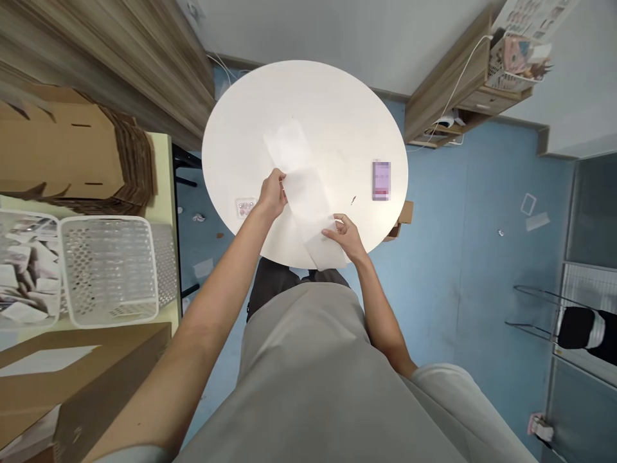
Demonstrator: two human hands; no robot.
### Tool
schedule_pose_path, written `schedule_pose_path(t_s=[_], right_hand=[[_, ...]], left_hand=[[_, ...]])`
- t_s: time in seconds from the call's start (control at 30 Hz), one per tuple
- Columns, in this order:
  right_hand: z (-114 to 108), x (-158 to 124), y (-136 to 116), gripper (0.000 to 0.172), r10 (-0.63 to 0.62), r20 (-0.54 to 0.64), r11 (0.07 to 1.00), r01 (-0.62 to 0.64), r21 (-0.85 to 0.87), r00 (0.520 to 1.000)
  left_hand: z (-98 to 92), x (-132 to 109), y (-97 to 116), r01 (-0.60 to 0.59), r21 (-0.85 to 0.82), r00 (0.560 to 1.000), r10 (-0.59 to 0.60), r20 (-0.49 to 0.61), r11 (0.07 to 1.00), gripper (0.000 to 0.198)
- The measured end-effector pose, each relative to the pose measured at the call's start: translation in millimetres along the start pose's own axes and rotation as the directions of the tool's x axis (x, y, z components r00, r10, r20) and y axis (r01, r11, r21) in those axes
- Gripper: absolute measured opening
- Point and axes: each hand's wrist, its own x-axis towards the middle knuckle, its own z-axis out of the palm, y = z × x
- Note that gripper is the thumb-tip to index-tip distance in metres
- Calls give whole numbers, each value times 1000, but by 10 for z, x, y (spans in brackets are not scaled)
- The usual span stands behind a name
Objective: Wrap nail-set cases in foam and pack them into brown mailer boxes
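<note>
A long strip of thin, white, slightly see-through sheet (311, 199) lies slantwise over the round white table (347, 109), its near end at the table's front edge. My left hand (274, 195) pinches the strip's left edge near its middle. On the lower right edge, my right hand (346, 236) grips the same strip between thumb and fingers. Left of my left hand is a small clear case (245, 207) with pinkish round pieces inside. A purple rectangular item (381, 181), blurred out, rests near the right rim. Between it and the strip lies a tiny dark object (353, 200), too small to name.
At left, a pale yellow table bears stacked flat cardboard (62, 148), a white basket (108, 222) of clear plastic packs, another basket of printed pieces, and a large cardboard box (130, 360). An open carton (405, 212) sits below the round table's right side. A wooden cabinet (453, 77) stands far right.
</note>
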Motion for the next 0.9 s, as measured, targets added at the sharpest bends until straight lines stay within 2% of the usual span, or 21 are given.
schedule_pose_path(t_s=[0.1,0.2,0.33,0.47,0.63,0.73,0.83,0.9], right_hand=[[-77,72,243,53,22,-177,995,-40,-96,984],[-196,261,531,52,55,-321,972,-123,-199,946],[-315,567,814,44,88,-436,951,-206,-231,896],[-335,819,924,36,50,-510,914,-246,-324,859],[-287,1000,952,34,-26,-519,871,-235,-432,855],[-253,1029,969,30,-78,-510,852,-208,-480,857],[-231,1025,986,23,-136,-478,840,-154,-519,868],[-225,1018,992,23,-140,-479,840,-152,-520,866]], left_hand=[[66,226,2,-42,141,999,44,-15,989,25],[154,407,-50,-79,245,997,74,30,966,23],[202,486,-305,-22,306,991,-19,131,952,25],[112,276,-785,86,424,980,-153,128,901,27],[41,-117,-1339,149,337,985,-170,32,929,39],[76,-228,-1498,134,273,991,-135,-13,953,36],[118,-258,-1553,130,221,991,-129,-19,967,34],[139,-265,-1560,132,213,991,-133,-10,968,32]])
